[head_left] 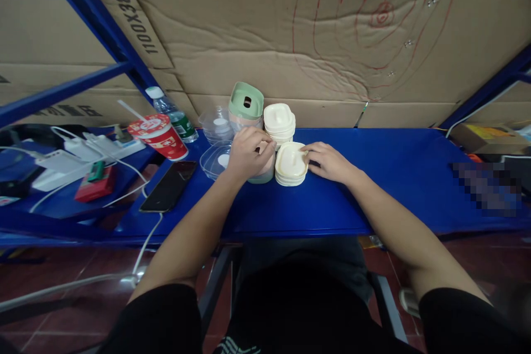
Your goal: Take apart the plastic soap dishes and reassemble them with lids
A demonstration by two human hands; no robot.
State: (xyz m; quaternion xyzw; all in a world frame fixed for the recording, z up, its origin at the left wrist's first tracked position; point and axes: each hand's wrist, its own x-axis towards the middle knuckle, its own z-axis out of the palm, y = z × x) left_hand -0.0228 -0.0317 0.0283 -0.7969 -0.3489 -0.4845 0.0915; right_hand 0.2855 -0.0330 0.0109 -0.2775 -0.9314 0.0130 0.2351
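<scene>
My left hand [251, 150] is over a pale pink and green box [263, 178], covering most of its top. Its fingers are curled and its thumb is close to the fingertips; anything between them is hidden. Just to the right sits a short stack of cream, rounded-square plastic lids [291, 163]. The fingertips of my right hand [329, 161] rest against the right edge of this stack, fingers apart. Behind it rises a taller stack of similar cream lids [279, 117]. A box with a green top and a dark slot [245, 100] stands behind my left hand.
Clear plastic covers [212, 161] lie left of the boxes. Further left are a black phone [168, 187] on a cable, a red paper cup [164, 138] with a straw, a water bottle [176, 116] and a white power strip [89, 157]. Cardboard [249, 22] walls the blue table's back.
</scene>
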